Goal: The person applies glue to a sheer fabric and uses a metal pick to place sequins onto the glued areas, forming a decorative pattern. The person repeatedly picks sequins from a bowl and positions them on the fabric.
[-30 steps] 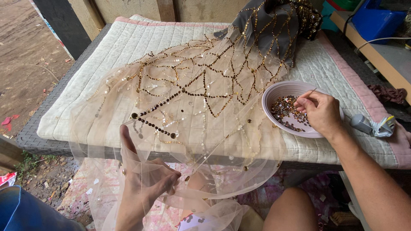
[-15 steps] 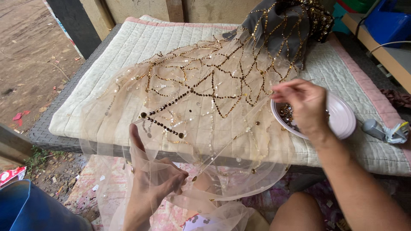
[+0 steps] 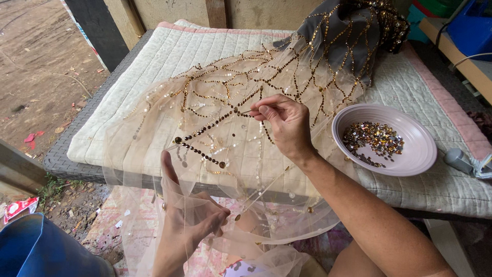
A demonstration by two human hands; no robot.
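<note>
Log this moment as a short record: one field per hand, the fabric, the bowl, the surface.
left hand: under the sheer fabric at the table edge, fingers pinched
right hand: above the fabric, pinching a thin needle
fabric: beige net with gold sequin lines
bowl: pale pink, holds loose sequins
surface: quilted pad

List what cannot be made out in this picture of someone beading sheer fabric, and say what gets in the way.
- Head view: the tool pinched in the right hand is too thin to identify.
- Left hand: veiled by the sheer beaded fabric; its fingertips' grip is unclear.
- Grey device beside the pink bowl: cut off by the right edge.
</note>
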